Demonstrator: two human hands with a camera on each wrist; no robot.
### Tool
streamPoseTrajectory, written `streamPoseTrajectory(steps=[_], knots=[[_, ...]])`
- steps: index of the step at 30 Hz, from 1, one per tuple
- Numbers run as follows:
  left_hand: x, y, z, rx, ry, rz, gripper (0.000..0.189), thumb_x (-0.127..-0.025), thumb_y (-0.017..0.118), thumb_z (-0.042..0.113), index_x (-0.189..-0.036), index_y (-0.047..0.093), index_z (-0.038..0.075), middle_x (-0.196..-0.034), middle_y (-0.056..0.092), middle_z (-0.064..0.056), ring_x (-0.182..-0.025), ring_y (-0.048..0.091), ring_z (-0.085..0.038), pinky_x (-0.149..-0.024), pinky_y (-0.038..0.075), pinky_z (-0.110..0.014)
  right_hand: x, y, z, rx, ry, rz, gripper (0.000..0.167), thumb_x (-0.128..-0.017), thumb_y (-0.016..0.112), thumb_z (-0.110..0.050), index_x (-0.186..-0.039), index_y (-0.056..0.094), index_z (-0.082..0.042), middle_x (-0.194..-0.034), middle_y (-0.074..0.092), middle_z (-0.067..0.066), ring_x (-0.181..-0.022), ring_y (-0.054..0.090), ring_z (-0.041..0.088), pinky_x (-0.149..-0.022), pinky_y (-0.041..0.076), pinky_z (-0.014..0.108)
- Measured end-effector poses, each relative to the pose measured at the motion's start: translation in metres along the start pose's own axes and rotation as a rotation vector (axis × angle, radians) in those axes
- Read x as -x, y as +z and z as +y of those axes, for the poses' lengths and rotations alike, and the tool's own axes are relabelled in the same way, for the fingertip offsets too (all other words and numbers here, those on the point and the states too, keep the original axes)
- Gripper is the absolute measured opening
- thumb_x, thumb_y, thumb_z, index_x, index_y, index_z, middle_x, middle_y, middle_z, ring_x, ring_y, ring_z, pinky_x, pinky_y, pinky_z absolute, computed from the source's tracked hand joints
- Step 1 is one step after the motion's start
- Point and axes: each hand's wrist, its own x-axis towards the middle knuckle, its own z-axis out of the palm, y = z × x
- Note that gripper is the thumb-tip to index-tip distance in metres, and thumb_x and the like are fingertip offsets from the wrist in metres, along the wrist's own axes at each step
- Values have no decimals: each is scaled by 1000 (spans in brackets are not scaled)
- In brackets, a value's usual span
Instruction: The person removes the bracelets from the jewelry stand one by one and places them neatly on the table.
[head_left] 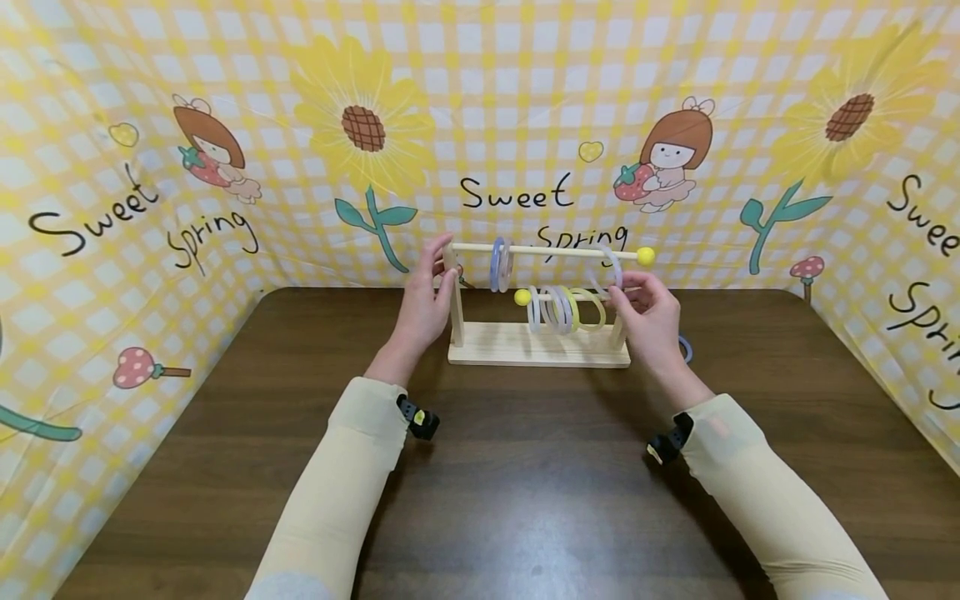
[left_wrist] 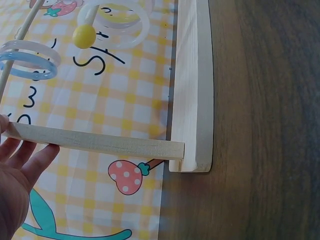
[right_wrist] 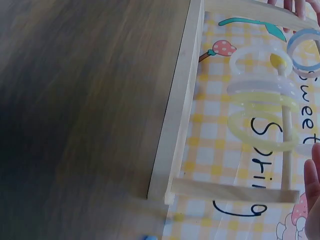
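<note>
walled on three sides with yellow-checked cloth [head_left: 480,100], printed with sunflowers [head_left: 363,127]; furnished with a dark wood-grained counter [head_left: 525,442], catching pale glare [head_left: 547,517].

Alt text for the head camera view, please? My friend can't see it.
A person's left hand grips a post of a wooden stand on a dark table, while the right hand holds a pale ring by the upper rod. Other blue, pale and yellow rings hang on it and the lower rod, in front of a yellow checked cloth.

2 knobs [head_left: 646,257] are yellow, the cloth [head_left: 495,108] yellow-and-white checked.
</note>
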Motion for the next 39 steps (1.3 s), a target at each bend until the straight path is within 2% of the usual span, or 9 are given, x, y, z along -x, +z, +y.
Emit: streamPoseTrajectory(steps=[4,8,11,20,25,27,33,37,39], knots=[[0,0,-1,0,8,2,45,-100,47,-3,-142,37,9,-129,51,-24,-111,56,-41,-86,50,-50,-1,-6,1,15,-17,3,19,-87,62,13,-104,57,20,-84,64,9,-66,63,7,-62,49,14],[0,-1,0,3,12,0,45,-100,46,-2,-142,37,11,-129,51,-25,-111,56,-40,-86,50,-49,-1,-13,0,57,-42,7,19,-87,62,13,-104,57,21,-86,64,26,-69,63,6,-63,48,13],[0,-1,1,1,5,-3,46,-101,46,-1,-143,37,13,-129,51,-25,-111,56,-38,-86,50,-48,0,-17,-1,97,-58,16,19,-87,62,13,-104,57,21,-92,63,32,-71,62,2,-63,47,11],[-1,-1,1,5,8,-5,46,-101,46,-1,-143,36,12,-130,50,-26,-111,56,-37,-86,50,-49,0,-23,0,171,-72,52,20,-87,64,11,-104,58,20,-92,64,26,-74,58,-3,-62,45,10],[-1,-1,0,14,10,-4,45,-100,46,-2,-143,36,9,-130,49,-29,-111,56,-40,-85,50,-50,0,-25,1,161,-77,57,20,-87,64,12,-104,58,20,-88,62,8,-72,59,-1,-61,46,11],[-1,-1,-1,9,6,-5,45,-101,46,-2,-143,36,9,-131,49,-28,-111,56,-40,-84,51,-50,-1,-25,2,156,-79,60,20,-87,63,13,-105,58,20,-88,62,6,-72,59,-1,-61,46,11],[-1,-1,-1,-2,11,-6,44,-101,46,-1,-142,35,8,-131,49,-27,-111,56,-39,-81,52,-49,-1,-27,2,171,-93,52,20,-88,63,11,-106,58,19,-92,64,26,-73,60,-1,-61,46,10],[0,-1,-1,1,19,-3,44,-101,47,-1,-142,35,8,-130,50,-26,-110,57,-38,-80,52,-48,-1,-29,4,153,-95,54,20,-88,62,13,-106,57,19,-93,62,31,-73,62,3,-62,47,11],[0,-1,-1,0,16,-3,45,-101,47,-1,-143,35,8,-130,50,-25,-110,57,-37,-80,52,-47,-4,-31,15,132,-99,68,19,-88,62,12,-106,57,18,-92,62,31,-72,63,4,-63,49,11]])
